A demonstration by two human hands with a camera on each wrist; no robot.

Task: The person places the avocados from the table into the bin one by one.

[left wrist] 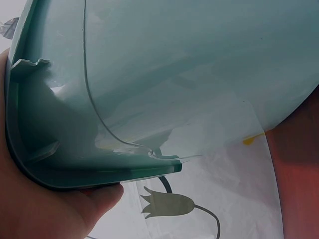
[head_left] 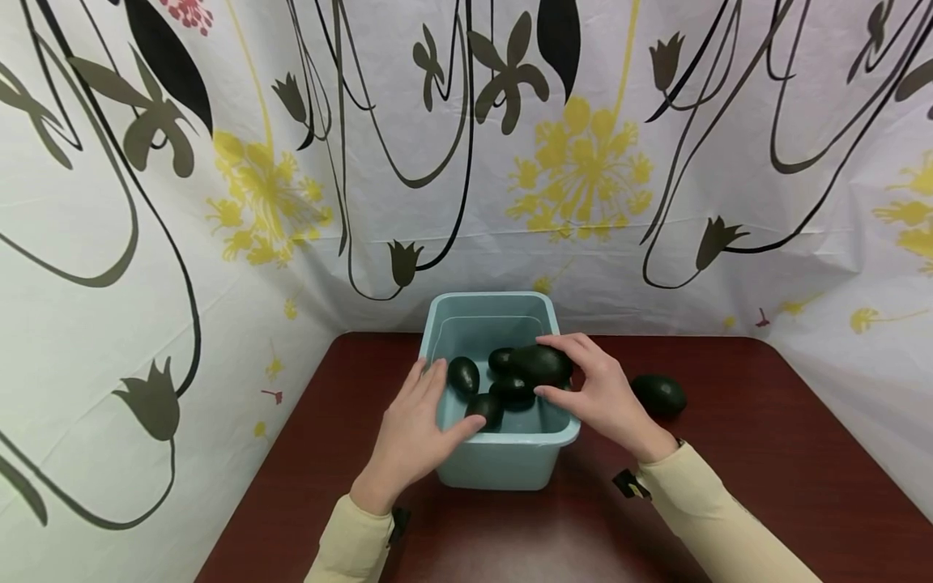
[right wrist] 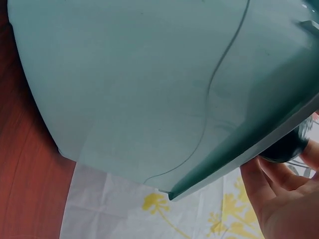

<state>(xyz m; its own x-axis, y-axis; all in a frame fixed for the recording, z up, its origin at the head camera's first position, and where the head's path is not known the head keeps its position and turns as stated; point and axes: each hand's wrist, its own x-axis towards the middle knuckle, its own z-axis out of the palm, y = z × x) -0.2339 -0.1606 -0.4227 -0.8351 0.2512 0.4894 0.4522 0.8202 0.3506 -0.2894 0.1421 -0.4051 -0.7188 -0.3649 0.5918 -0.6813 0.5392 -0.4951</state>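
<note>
A light blue plastic tub (head_left: pixel 499 465) stands on the table with several dark green avocados (head_left: pixel 463 377) lying inside it. My right hand (head_left: pixel 603 395) holds a larger avocado (head_left: pixel 541 365) between thumb and fingers, over the tub's right side. In the right wrist view, part of this avocado (right wrist: pixel 286 145) shows above the rim, beside the fingers. On the opposite side, my left hand (head_left: pixel 414 431) rests on the tub's left rim, fingers straight and thumb reaching over the front corner. The left wrist view shows that hand (left wrist: pixel 37 209) against the rim.
Another avocado (head_left: pixel 658 396) lies on the dark red wooden table (head_left: pixel 328 461), right of the tub and behind my right wrist. A white cloth with a floral print (head_left: pixel 466 202) hangs behind the table and along its sides.
</note>
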